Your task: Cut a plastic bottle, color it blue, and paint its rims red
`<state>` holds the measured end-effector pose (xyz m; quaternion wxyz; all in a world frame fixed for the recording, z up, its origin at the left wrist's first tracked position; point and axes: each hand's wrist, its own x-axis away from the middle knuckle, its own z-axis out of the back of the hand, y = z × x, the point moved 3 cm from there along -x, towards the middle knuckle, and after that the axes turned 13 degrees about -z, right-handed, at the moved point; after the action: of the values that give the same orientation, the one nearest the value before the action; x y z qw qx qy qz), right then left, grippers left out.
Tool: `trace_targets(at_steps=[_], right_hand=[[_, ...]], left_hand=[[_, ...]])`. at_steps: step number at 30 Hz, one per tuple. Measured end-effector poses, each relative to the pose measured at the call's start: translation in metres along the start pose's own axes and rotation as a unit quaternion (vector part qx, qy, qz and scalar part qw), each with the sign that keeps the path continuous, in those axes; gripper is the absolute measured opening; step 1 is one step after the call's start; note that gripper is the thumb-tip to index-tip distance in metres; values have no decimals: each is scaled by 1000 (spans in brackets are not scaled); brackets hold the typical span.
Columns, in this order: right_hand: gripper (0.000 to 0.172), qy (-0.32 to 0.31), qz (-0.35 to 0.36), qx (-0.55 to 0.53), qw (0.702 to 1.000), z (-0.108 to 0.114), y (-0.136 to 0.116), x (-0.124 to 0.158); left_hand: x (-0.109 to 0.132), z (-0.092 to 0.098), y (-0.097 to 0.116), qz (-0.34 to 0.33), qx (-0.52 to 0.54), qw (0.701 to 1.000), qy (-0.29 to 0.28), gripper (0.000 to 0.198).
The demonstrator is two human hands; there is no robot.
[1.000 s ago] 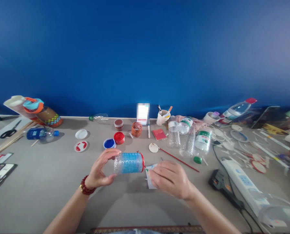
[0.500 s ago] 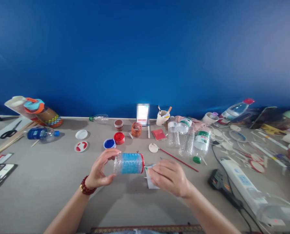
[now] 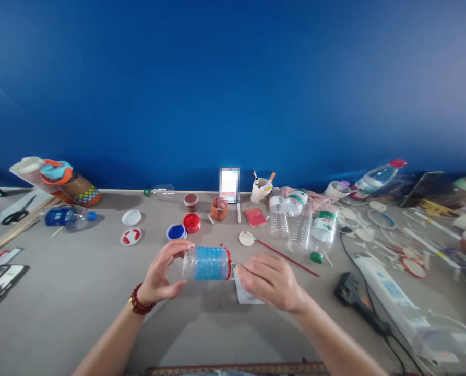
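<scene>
A clear plastic bottle piece [image 3: 210, 263] with a blue painted band and a red rim lies sideways in the air above the table. My left hand [image 3: 165, 274] grips its clear end between thumb and fingers. At the red rim, my right hand [image 3: 267, 281] is closed in a pinch on something small and thin, mostly hidden by the fingers; a greenish tip shows near the rim. Under my right hand lies a white paper [image 3: 245, 296]. Behind the bottle piece stand open jars of blue paint [image 3: 176, 231] and red paint [image 3: 191, 222].
A red brush [image 3: 287, 256] rests beside a round white disc [image 3: 246, 238]. Several clear bottles [image 3: 324, 227] lie back right. A glue gun [image 3: 350, 292] and power strip [image 3: 393, 297] are at right. Scissors [image 3: 17, 215] and a blue-labelled bottle [image 3: 62, 216] lie left.
Both hands and the bottle piece keep nearly the same place. My right hand has shifted very slightly, and the thin item's tip shows a little differently at the rim.
</scene>
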<state>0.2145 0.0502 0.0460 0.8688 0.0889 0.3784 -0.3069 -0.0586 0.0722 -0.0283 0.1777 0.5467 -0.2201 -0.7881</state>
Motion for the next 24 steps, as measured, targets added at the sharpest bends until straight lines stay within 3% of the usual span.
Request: trace_targets(at_steps=[4, 9, 16, 24], right_hand=[[12, -24, 17, -8, 1000, 0, -4, 1], [11, 9, 6, -3, 1000, 5, -2, 0], [12, -29, 9, -5, 1000, 2, 0, -3], [12, -16, 6, 6, 1000, -1, 5, -3]], left_hand=[[0, 1, 0, -2, -10, 1000, 5, 56], [1, 1, -1, 10, 5, 1000, 0, 57], [3, 2, -2, 16, 4, 1000, 8, 58], [2, 0, -2, 4, 16, 1000, 8, 59]])
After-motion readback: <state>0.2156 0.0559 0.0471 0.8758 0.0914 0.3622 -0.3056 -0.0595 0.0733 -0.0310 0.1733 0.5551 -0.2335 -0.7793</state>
